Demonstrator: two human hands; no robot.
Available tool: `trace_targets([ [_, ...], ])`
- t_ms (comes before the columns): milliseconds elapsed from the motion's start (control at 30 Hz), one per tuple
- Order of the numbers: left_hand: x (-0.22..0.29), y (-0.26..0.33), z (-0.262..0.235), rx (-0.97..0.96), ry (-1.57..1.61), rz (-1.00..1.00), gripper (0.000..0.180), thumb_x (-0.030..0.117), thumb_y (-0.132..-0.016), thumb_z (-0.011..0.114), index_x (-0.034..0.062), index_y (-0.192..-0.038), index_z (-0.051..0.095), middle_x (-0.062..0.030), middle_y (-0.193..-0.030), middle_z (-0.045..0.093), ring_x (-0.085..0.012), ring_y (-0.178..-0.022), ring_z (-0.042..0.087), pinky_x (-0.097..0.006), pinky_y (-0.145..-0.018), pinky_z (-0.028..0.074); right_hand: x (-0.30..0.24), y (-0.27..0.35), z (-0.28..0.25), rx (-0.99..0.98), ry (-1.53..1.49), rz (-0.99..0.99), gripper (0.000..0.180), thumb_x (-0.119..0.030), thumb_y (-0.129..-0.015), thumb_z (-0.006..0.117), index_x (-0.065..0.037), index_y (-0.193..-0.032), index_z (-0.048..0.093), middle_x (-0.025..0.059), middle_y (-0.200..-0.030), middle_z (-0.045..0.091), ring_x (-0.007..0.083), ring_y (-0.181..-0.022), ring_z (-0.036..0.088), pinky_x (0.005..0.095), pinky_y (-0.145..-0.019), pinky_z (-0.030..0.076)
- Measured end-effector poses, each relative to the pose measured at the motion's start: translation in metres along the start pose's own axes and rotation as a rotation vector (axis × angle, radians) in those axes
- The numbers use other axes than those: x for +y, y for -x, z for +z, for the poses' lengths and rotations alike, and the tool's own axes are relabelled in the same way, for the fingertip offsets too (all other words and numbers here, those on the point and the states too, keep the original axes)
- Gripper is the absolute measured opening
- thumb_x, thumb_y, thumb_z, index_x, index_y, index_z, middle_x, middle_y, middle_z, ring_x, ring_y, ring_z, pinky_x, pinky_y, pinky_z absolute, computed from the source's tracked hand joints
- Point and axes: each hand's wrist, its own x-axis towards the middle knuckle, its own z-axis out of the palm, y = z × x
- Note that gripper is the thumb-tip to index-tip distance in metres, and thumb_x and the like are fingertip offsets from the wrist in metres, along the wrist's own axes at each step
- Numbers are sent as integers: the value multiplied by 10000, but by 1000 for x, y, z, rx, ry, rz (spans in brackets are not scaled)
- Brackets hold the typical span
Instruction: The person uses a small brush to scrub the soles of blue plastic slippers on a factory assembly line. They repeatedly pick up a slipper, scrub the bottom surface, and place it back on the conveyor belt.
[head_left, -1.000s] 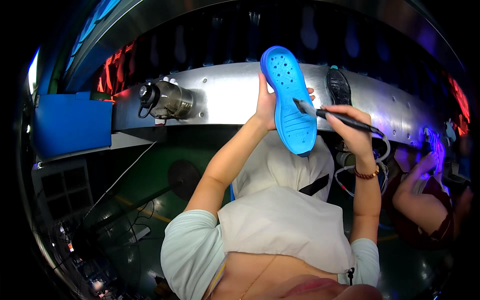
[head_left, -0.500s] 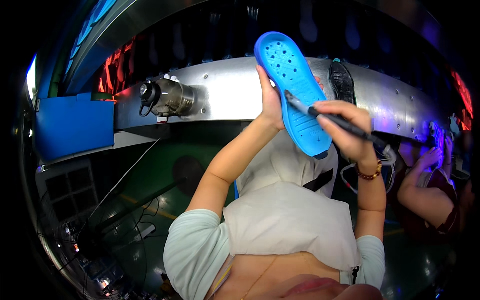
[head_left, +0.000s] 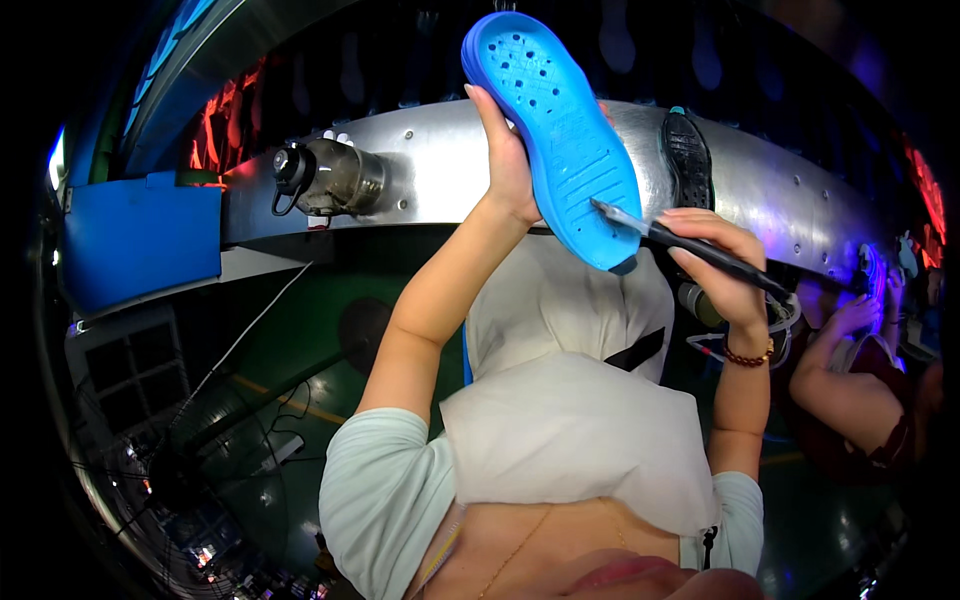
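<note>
My left hand is closed round the left edge of a bright blue shoe sole, with fingertips just showing past its far side. The sole is tilted, its holed toe end up and away from me, its grooved heel towards me. A black-handled brush is pinched in my right hand; its pale neck ends in a dark tip over the heel grooves. I cannot tell whether the tip touches. Just right of the blue one, a black shoe sole lies on the metal ledge.
A dark, see-through bottle lies on the ledge at left, near a blue box-like panel. Beyond the ledge, dim soles lie in a dark strip. White tubing hangs below my right hand. At far right another person's arm reaches to the ledge.
The blue sole has moved up and to the left with my left hand. The brush tip has shifted from the sole's middle edge to the heel area.
</note>
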Motion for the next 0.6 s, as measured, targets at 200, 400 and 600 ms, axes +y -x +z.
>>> trace_targets([
  [200, 13, -2, 20, 15, -103, -14, 943, 783, -699, 162, 22, -1206, 395, -191, -1078, 526, -314, -971, 542, -460, -827, 458, 13, 2, 0, -159, -417, 4, 197, 34, -698, 601, 5, -892, 618, 145, -945, 619, 283, -1051, 514, 367, -903, 406],
  [400, -17, 20, 42, 137, 136, 20, 695, 544, -862, 208, -6, -1270, 325, -199, -1175, 476, -314, -1040, 510, -447, -892, 422, 6, 8, 33, 211, -803, 198, 166, -22, -802, 544, 48, -952, 548, 182, -996, 590, 231, -944, 575, 319, -841, 449],
  [600, -25, 17, 20, 94, 102, -49, 573, 403, -871, 319, -21, -1256, 352, -211, -1187, 471, -332, -1038, 518, -462, -892, 420, -11, 4, 14, -13, -427, 48, 190, 22, -709, 622, 39, -898, 609, 172, -948, 620, 217, -884, 602, 300, -801, 468],
])
